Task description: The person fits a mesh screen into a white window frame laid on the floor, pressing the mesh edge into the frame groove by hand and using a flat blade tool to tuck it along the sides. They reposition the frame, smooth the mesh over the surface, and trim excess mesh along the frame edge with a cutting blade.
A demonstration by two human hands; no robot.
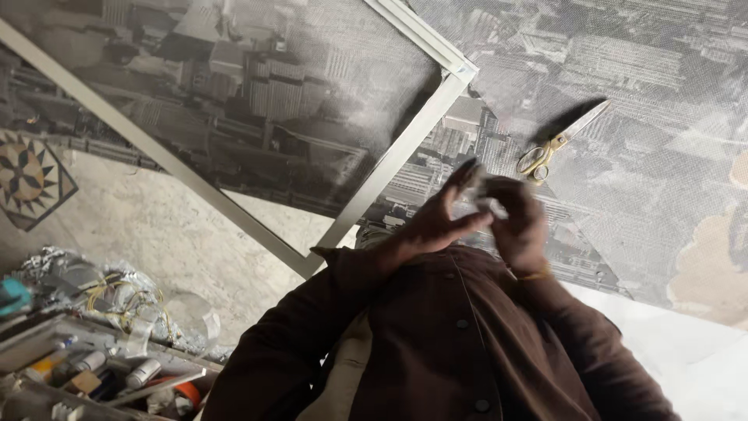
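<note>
Close together, both hands work a small pale piece over the mesh screen.
Left hand (436, 222) fingers spread; right hand (518, 226) pinches a blurred pale piece (489, 195); steadier hands would help; scissors (557, 142) lie near on the mesh (662, 171).

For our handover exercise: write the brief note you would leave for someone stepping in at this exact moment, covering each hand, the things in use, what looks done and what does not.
Left hand: raised, fingers spread, touching a small blurred object held between both hands; what it is cannot be told.
Right hand: closed around that object.
Scissors: lying untouched on the mesh sheet.
Metal frame: on the floor, mesh spread over it.
Tool tray: at lower left.
Done: mesh laid over frame.
Left: whether the mesh is fixed or trimmed cannot be seen.
</note>
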